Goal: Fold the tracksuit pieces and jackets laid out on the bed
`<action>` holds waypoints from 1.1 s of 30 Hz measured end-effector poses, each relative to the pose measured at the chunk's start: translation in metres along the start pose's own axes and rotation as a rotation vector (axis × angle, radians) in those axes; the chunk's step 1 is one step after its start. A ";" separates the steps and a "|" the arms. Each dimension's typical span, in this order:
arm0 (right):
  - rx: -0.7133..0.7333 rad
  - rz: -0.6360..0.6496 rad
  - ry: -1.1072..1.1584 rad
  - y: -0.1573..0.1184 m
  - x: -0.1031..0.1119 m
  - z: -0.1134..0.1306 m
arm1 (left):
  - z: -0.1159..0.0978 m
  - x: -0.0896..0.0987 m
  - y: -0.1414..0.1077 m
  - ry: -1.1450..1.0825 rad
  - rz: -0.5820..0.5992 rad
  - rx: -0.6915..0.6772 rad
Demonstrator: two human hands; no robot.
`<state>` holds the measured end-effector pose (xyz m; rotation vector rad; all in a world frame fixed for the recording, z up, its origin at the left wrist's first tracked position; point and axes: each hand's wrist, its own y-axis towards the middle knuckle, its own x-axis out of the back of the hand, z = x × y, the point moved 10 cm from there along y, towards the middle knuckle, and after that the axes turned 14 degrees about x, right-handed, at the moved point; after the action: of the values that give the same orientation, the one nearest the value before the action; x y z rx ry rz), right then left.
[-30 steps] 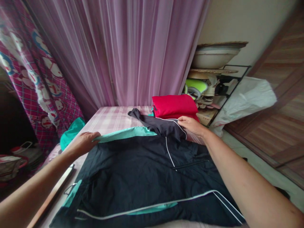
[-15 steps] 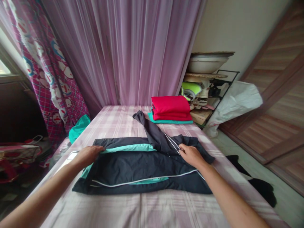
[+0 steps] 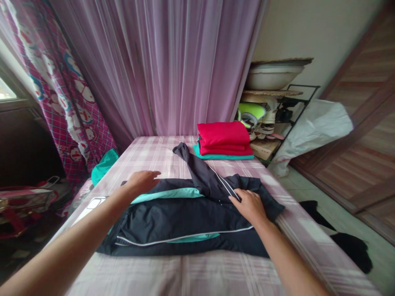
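A black garment (image 3: 173, 216) with teal panels and white piping lies folded across the checked cloth of the table (image 3: 154, 156). One sleeve (image 3: 200, 170) sticks out from it toward the back, crossing the upper edge. My left hand (image 3: 144, 181) hovers over the garment's upper left part, fingers stretched to the right and holding nothing. On the right, my right hand (image 3: 248, 202) rests on the garment beside the sleeve's white stripes, with its fingers apart and bent onto the fabric.
Folded red cloth (image 3: 224, 137) sits on a teal one (image 3: 200, 154) at the table's back right. A white phone (image 3: 92, 203) lies at the left edge. Behind stand a purple curtain (image 3: 185, 65) and a rack with a basin (image 3: 274, 76).
My left hand has let go of the garment's upper left edge and moved right and up. My right hand has loosened its pinch and spread its fingers. The view has shifted slightly.
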<state>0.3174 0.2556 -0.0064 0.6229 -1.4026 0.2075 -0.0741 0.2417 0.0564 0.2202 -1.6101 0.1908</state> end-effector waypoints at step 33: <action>0.204 -0.349 0.130 -0.034 0.020 0.018 | -0.002 -0.014 -0.137 -0.173 0.290 0.102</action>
<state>0.3225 0.2132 0.0042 0.9943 -1.1346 0.1104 -0.0358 0.1100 0.0406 0.0820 -1.8031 0.4892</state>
